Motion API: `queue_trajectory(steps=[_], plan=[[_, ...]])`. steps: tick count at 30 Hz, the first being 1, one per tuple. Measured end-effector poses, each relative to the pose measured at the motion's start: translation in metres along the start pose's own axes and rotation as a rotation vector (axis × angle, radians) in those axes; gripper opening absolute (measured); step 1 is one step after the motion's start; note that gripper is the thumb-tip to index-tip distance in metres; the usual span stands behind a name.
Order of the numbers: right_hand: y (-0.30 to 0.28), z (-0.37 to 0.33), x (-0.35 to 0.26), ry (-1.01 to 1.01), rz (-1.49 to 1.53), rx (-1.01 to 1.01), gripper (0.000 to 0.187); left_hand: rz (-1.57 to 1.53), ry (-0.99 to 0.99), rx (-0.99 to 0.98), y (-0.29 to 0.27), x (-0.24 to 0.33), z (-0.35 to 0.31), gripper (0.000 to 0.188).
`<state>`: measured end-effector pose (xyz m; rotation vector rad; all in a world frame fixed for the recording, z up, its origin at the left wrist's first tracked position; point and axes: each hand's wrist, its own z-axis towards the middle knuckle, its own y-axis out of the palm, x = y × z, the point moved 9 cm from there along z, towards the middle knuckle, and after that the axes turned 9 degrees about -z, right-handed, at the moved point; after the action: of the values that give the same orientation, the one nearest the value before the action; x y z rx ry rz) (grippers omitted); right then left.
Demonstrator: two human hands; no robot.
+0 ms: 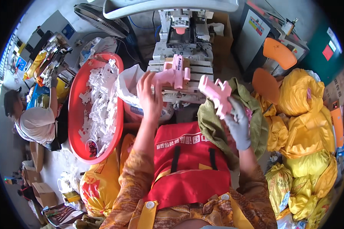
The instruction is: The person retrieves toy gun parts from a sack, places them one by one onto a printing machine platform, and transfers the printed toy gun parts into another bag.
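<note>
The gloved right hand (239, 122) grasps a pink gun (217, 93), partly covering the green sack (212, 118). The bare left hand (149, 97) is half curled at the handle of a second gun (176, 73), which lies on the machine's bed (200, 75); whether it grips cannot be told. To the left, a red tub (73, 114) holds white parts (103, 95); yellow bags (305, 129) heap at right. Farther off stands a fan (101, 19).

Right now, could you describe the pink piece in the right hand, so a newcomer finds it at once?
From the white machine ahead, look lower right to the green sack. Above it, the grey-gloved right hand holds a pink, gun-shaped piece. The similar pink piece sits on the machine; this one is held off it.
</note>
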<state>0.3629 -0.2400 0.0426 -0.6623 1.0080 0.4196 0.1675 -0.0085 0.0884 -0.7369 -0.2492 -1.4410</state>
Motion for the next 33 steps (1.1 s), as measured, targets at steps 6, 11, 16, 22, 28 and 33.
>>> queue_trajectory(steps=[6,11,16,22,28,33], plan=[[0.021,0.079,-0.006,-0.017,0.41,-0.032,0.037,0.236,0.096,-0.105,0.031,-0.009,0.064,0.023],[0.085,0.117,-0.043,-0.271,0.054,-0.207,0.043,-0.241,-0.318,0.304,-0.065,-0.077,0.049,0.032],[0.135,0.121,-0.063,-0.642,-0.689,-0.329,0.041,0.194,-0.542,0.277,-0.164,-0.153,-0.063,0.036],[0.132,0.103,-0.063,-0.789,-0.562,-0.435,0.042,0.243,-0.897,0.381,-0.272,-0.203,-0.274,0.037],[0.114,0.037,-0.062,-0.611,-0.585,-0.248,0.043,0.658,-1.225,0.185,-0.313,-0.209,-0.419,0.039],[0.108,-0.011,-0.033,-0.584,-0.704,-0.257,0.039,0.974,-1.203,-0.146,-0.286,-0.227,-0.439,0.048]])
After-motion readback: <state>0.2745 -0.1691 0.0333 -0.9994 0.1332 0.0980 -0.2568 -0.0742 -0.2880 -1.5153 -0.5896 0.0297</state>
